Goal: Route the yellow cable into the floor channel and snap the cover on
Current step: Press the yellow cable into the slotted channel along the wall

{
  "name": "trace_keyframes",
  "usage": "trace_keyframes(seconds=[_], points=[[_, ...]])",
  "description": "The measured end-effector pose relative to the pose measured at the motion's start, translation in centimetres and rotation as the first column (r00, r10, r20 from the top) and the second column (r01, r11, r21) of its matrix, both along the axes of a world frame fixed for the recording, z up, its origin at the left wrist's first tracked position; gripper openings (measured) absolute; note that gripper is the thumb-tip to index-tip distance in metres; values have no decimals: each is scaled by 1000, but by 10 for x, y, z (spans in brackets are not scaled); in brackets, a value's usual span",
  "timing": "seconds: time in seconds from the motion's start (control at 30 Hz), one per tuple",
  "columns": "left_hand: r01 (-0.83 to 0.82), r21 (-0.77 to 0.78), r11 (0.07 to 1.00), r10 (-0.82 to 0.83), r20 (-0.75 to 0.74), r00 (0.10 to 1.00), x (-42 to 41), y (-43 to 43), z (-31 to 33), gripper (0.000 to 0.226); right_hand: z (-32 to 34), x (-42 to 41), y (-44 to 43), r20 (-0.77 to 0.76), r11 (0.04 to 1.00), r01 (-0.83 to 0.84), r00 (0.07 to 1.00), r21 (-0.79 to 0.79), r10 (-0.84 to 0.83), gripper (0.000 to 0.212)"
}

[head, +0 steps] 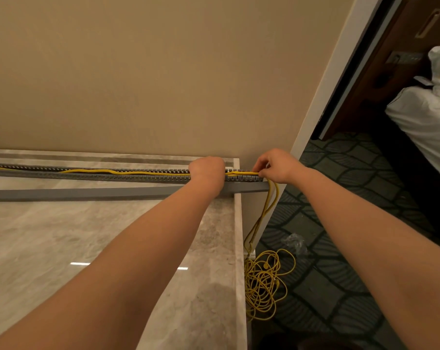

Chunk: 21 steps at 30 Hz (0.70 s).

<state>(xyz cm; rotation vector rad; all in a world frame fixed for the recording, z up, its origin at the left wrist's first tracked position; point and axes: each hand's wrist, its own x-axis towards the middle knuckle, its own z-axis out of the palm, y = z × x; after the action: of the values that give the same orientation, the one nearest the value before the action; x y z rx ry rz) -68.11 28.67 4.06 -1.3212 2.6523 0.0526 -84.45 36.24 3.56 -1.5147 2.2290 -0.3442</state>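
A grey slotted channel [87,173] runs along the base of the beige wall on the marble floor. The yellow cable [128,172] lies lengthwise inside it. My left hand [206,170] presses down on the cable in the channel near its right end, fingers curled. At the channel's very end my right hand [277,166] pinches the cable, which then drops over the edge to a loose coil [264,284] on the carpet. The long grey cover [87,194] lies flat on the floor just in front of the channel.
The marble floor [62,248] ends at a pale border strip on the right, where dark patterned carpet [327,274] begins. A clear plastic wrapper [293,239] lies on the carpet. A white door frame [332,79] and a bed with white linen [428,117] stand at right.
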Motion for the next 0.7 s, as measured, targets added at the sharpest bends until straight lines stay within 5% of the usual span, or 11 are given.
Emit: trace_keyframes(seconds=[0.27, 0.7], points=[[25, -18, 1000, -25, 14, 1000, 0, -2, -3, 16, 1, 10, -8, -185, 999, 1, 983, 41, 7, 18], [55, -114, 992, -63, -65, 996, 17, -7, -18, 14, -16, 23, 0, -269, 975, 156, 943, -161, -195, 10]])
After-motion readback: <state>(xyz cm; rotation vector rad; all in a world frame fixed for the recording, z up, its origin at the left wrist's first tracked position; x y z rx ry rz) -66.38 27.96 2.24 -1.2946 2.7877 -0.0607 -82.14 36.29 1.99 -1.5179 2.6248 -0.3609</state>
